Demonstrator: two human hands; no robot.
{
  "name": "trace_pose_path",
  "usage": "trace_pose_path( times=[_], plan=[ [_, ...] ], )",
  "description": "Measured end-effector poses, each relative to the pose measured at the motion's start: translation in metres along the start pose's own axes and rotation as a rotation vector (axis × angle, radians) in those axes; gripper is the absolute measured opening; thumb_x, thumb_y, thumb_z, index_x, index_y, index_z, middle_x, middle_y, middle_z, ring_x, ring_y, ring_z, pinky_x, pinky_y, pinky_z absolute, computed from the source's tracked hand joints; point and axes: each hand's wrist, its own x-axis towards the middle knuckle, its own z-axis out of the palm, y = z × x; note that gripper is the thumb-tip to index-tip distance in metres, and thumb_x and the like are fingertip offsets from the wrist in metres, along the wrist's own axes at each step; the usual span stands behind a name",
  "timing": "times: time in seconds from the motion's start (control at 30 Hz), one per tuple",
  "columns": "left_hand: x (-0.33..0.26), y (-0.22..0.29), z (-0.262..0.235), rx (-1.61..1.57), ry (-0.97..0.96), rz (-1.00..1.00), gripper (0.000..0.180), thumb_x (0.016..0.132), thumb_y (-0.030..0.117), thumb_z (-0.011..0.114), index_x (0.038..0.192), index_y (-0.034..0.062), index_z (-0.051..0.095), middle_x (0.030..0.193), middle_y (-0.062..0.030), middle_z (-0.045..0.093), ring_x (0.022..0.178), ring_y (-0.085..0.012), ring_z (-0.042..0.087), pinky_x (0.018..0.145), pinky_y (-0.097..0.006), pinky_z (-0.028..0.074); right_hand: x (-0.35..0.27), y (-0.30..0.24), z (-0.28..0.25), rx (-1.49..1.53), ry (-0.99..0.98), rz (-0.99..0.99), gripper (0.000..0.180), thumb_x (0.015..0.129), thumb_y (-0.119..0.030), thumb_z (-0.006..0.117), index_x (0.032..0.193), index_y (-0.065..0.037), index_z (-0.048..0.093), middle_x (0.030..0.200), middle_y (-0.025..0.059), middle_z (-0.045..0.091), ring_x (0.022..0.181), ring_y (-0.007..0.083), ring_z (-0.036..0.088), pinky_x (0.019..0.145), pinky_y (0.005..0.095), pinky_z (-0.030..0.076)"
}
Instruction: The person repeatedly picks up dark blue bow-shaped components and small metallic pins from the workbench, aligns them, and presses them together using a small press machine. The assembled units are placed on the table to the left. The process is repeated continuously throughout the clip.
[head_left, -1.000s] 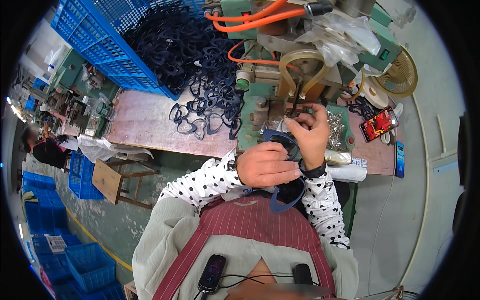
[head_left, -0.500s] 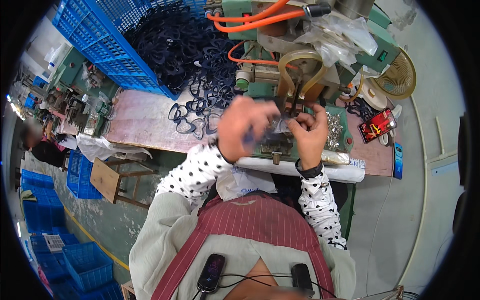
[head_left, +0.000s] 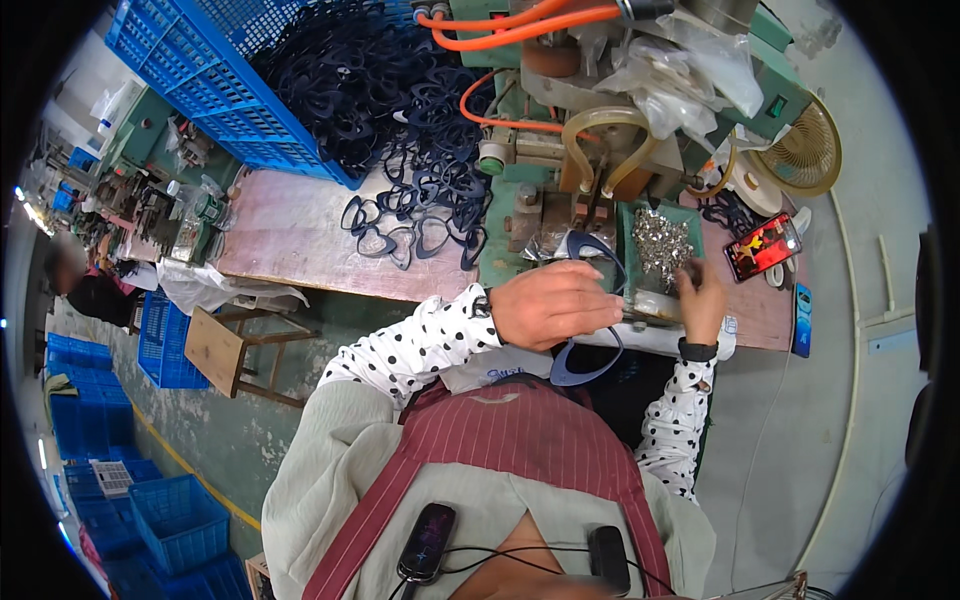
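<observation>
My left hand (head_left: pixel 555 305) is closed on a dark blue looped piece (head_left: pixel 587 378) of thin, flexible-looking material. One loop hangs below the hand over my lap, and another part curves up in front of the machine's metal fixture (head_left: pixel 570 215). Fingers bent together, my right hand (head_left: pixel 705 308) is at the right edge of a green tray (head_left: pixel 628 225). Small shiny metal pieces (head_left: pixel 662 245) lie heaped in that tray. Whatever sits between the right fingertips is too small to make out.
A blue crate (head_left: pixel 235 100) of dark looped pieces (head_left: pixel 340 80) spills onto the table (head_left: pixel 290 235) at left. Ahead stands the green machine (head_left: pixel 480 75) with orange hoses (head_left: pixel 530 30). A phone (head_left: pixel 762 247) and a fan (head_left: pixel 800 150) are at right; a stool (head_left: pixel 215 350) is lower left.
Both hands have left the machine's fixture. My left hand has come lower and nearer me with the looped piece; my right hand has moved right to the tray of metal pieces.
</observation>
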Motion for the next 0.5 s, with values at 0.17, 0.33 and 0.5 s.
trace_pose_path(
  times=[0.17,0.33,0.5],
  plan=[
    [-0.002,0.0,0.002,0.007,-0.006,-0.007,0.036,0.083,0.004,0.061,0.118,-0.0011,0.059,0.119,-0.0144,0.062,0.101,-0.025,0.062,0.094,-0.043,0.047,-0.008,-0.016,0.028,-0.31,0.013,-0.1,0.027,0.077,-0.023,0.071,0.094,-0.004,0.062,0.092,0.0175,0.06,0.082,0.0388,0.06,0.073,0.0462,0.049],
    [-0.005,0.012,-0.002,0.147,-0.049,-0.039,0.042,0.08,0.005,0.057,0.122,0.0033,0.056,0.125,-0.009,0.059,0.112,-0.0259,0.057,0.103,-0.046,0.039,0.009,-0.001,0.034,0.115,0.128,-0.111,0.016,0.083,-0.016,0.065,0.09,-0.002,0.07,0.086,0.0175,0.066,0.081,0.0337,0.062,0.075,0.039,0.048],
    [-0.067,0.01,-0.004,0.444,0.24,-0.249,0.036,0.076,0.01,0.065,0.112,0.0114,0.063,0.119,-0.0091,0.061,0.1,-0.0235,0.059,0.081,-0.041,0.044,0.004,0.008,0.037,0.116,0.203,-0.078,0.019,0.087,-0.018,0.063,0.095,-0.003,0.071,0.09,0.0153,0.068,0.087,0.031,0.062,0.079,0.0375,0.047]
  ],
)
